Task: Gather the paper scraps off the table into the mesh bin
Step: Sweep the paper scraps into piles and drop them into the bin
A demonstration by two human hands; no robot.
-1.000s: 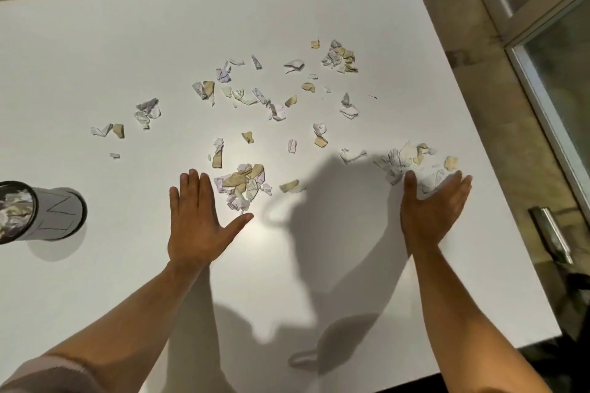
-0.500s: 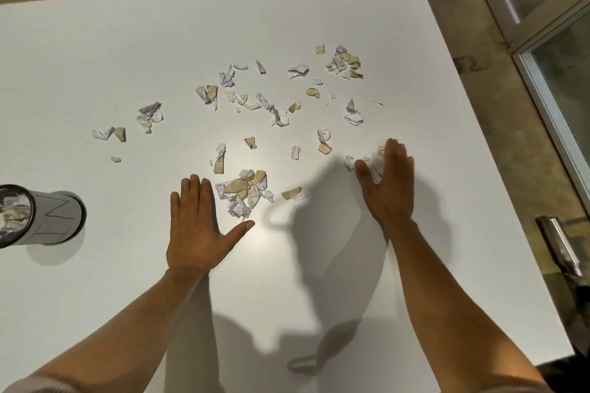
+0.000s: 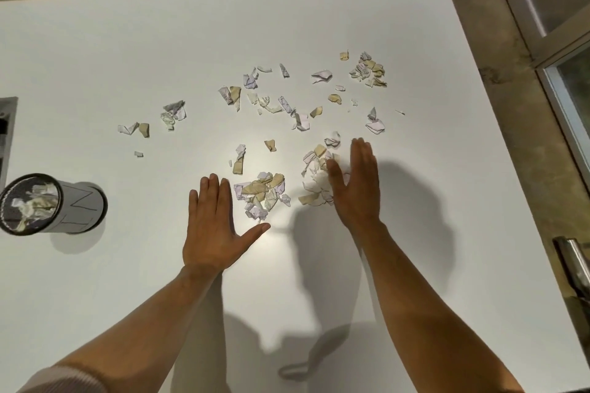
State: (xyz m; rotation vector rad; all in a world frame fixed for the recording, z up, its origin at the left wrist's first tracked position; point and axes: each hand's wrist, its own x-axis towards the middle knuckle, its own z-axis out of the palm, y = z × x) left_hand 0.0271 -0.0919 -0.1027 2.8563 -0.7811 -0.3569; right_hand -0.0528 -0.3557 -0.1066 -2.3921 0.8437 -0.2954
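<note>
A: Seen from the head: white table [image 3: 127, 51], strewn with paper scraps [image 3: 281, 105] across the middle and far right.

B: And near the hands?

A: Left hand [image 3: 212, 226] flat on the table, fingers straight and together, thumb splayed toward a small heap [image 3: 263, 195] just to its right. Right hand [image 3: 354, 188] set on edge, fingers straight, holding nothing, pressed against a second heap [image 3: 316, 175] on its left side.

B: The two heaps, touching?

A: Close, with a narrow gap between.

B: And the bin?

A: Mesh bin [image 3: 51, 204] well apart at the left edge, upright, already holding scraps.
</note>
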